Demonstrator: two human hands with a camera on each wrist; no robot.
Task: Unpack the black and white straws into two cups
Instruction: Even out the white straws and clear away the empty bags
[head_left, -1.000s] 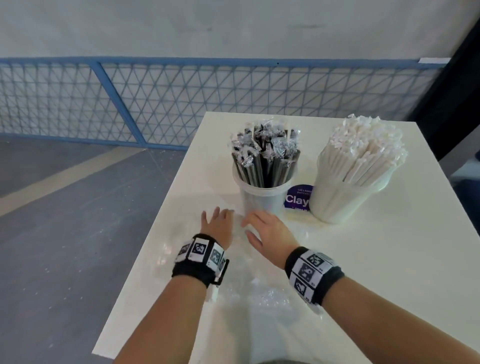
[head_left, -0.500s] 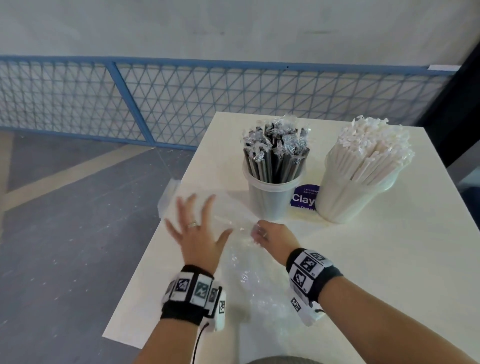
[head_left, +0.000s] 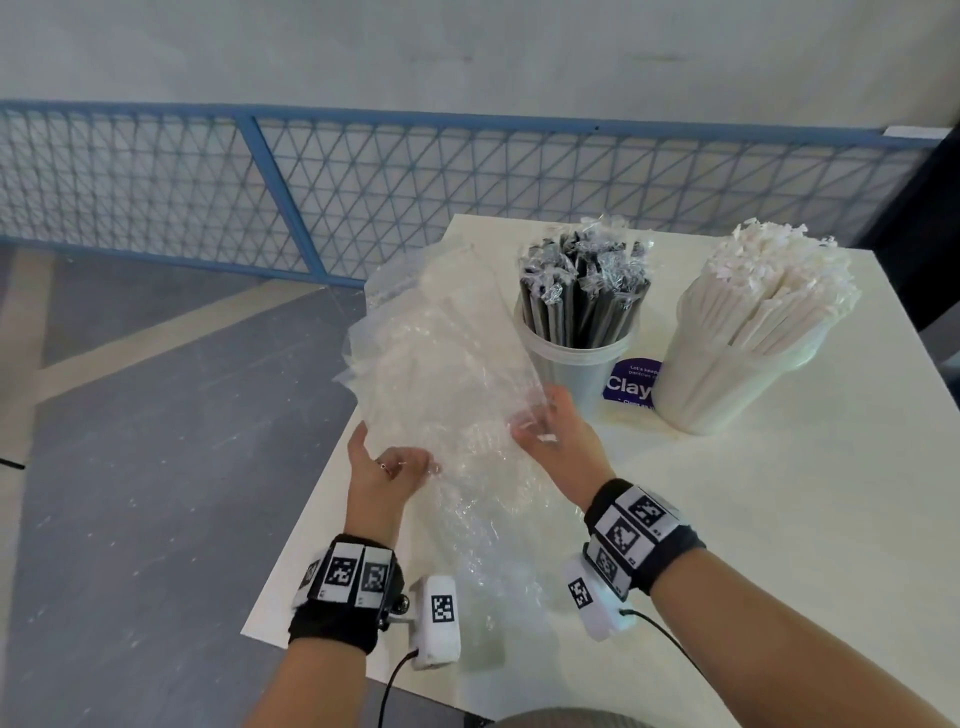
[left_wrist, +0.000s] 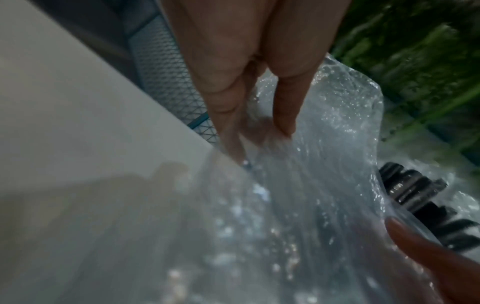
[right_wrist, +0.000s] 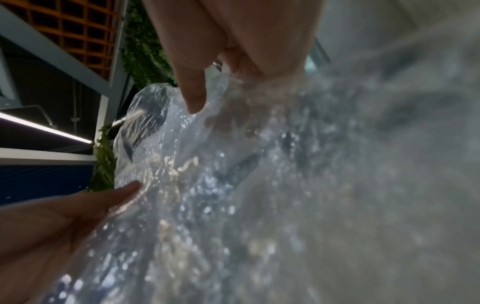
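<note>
Black straws (head_left: 584, 296) stand in a clear cup (head_left: 571, 369) at the back of the white table (head_left: 779, 519). To its right, white straws (head_left: 763, 296) fill a second cup (head_left: 727, 395). Both hands hold an empty clear plastic bag (head_left: 441, 364) lifted off the table's left part. My left hand (head_left: 415, 462) pinches its near left edge, and the left wrist view shows the fingers (left_wrist: 285, 115) closed on the film (left_wrist: 311, 185). My right hand (head_left: 530, 426) grips the bag's right side in front of the clear cup; the right wrist view shows its fingers (right_wrist: 193, 98) curled on the plastic (right_wrist: 233, 185).
A purple round label (head_left: 631, 387) lies on the table between the two cups. More crumpled clear plastic (head_left: 488, 561) lies on the table near me. The table's left edge drops to a grey floor (head_left: 156, 467), with a blue mesh fence (head_left: 311, 192) behind.
The hands went from lying flat on the table to gripping the plastic bag. The bag has been lifted and spread up to the left of the black straws' cup.
</note>
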